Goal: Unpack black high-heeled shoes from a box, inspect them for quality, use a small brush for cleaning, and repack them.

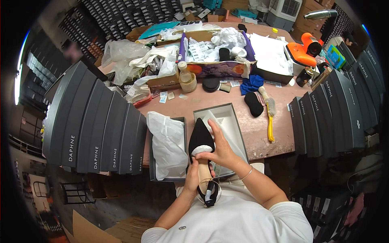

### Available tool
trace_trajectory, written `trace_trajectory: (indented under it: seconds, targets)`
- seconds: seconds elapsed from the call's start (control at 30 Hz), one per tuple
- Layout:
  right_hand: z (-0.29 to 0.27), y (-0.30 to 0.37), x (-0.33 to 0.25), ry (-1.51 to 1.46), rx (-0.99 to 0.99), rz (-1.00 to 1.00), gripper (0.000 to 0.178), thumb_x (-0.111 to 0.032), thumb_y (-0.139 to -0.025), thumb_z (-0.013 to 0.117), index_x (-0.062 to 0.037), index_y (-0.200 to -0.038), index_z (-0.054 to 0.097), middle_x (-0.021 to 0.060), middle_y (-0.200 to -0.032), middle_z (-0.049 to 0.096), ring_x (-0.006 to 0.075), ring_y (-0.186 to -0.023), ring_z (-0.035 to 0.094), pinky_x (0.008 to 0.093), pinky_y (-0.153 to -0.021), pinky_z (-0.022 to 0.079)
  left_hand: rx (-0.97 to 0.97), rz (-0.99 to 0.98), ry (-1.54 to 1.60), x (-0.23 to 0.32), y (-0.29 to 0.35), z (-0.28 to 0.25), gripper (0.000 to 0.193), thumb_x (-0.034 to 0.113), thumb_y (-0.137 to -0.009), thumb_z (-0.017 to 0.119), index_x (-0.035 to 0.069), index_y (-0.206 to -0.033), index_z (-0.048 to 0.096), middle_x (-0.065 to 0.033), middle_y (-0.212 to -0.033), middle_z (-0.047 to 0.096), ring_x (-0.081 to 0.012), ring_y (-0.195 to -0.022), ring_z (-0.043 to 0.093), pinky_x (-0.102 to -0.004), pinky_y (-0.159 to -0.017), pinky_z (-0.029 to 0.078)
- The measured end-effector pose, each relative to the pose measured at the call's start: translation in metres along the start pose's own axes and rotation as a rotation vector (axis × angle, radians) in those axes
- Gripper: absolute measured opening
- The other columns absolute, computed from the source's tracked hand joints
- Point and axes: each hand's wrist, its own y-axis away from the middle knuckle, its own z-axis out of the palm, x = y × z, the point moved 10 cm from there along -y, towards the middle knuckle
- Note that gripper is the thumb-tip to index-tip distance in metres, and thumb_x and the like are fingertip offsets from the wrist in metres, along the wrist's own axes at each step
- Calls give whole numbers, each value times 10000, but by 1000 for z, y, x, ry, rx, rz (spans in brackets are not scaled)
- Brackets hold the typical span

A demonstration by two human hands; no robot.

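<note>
A black pointed-toe shoe (200, 133) with a pale insole is held upright before my body, toe pointing away. White paper stuffing (201, 150) shows in its opening. My left hand (192, 178) is closed around the shoe's middle. My right hand (223, 149) grips its front from the right, thumb at the stuffing and fingers along the toe's side. The ankle strap and its wrapped buckle hang near my shirt. Behind the shoe lies an open grey shoebox part (239, 131) with white paper inside. To its left, another grey box part (184, 123) holds crumpled white tissue (165, 141).
Grey shoeboxes (95, 117) are stacked at the left, and more (328, 117) at the right. A yellow-handled brush (270, 121), black pad (253, 104), blue cloth (252, 84) and glass bottle (187, 77) lie or stand farther back. A purple carton (219, 69) holds plastic bags.
</note>
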Motion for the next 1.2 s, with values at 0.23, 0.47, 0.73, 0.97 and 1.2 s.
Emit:
trace_trajectory:
  seconds: [0.23, 0.47, 0.73, 0.97, 1.2]
  targets:
    - [32, 14, -6, -327, -331, 228, 1026, -268, -709, 836, -56, -1487, 202, 204, -1330, 489, 296, -1124, 566, 378, -955, 453, -269, -332, 381, -18, -3, -29, 582, 547, -986, 304, 33, -1174, 501, -79, -781, 550, -187, -546, 577, -297, -512, 496]
    - [5, 59, 52, -142, -456, 630, 494, -243, -818, 728, 8, -1210, 563, 159, -1010, 649, 265, -931, 645, 366, -776, 526, -621, -194, 760, 13, 9, -21, 458, 399, -1021, 321, 25, -1276, 395, -40, -646, 471, -115, -400, 463, -265, -364, 379]
    - [23, 103, 117, 686, -562, 307, 277, -248, -755, 698, 12, -826, 637, 179, -763, 645, 358, -757, 639, 444, -725, 510, 567, 478, -540, 122, -45, -184, 417, 315, -966, 528, -12, -1224, 507, -92, -999, 607, -198, -862, 612, -288, -753, 498]
    - [-3, 74, 130, -262, -463, 929, 399, -292, -891, 618, 64, -1068, 645, 127, -908, 698, 178, -767, 674, 322, -716, 539, -4, 658, -1125, 102, 8, 15, 656, 258, -784, 749, -2, -1315, 464, -175, -1340, 469, -302, -1243, 458, -403, -1052, 361]
    - [9, 102, 107, -770, -366, 1020, 339, -287, -958, 546, 22, -1039, 661, 52, -923, 684, 125, -789, 644, 297, -706, 533, 150, 187, -21, 51, -48, -17, 892, 511, -918, 548, 112, -1513, 16, -160, -1530, 170, -310, -1403, 222, -470, -1106, 242]
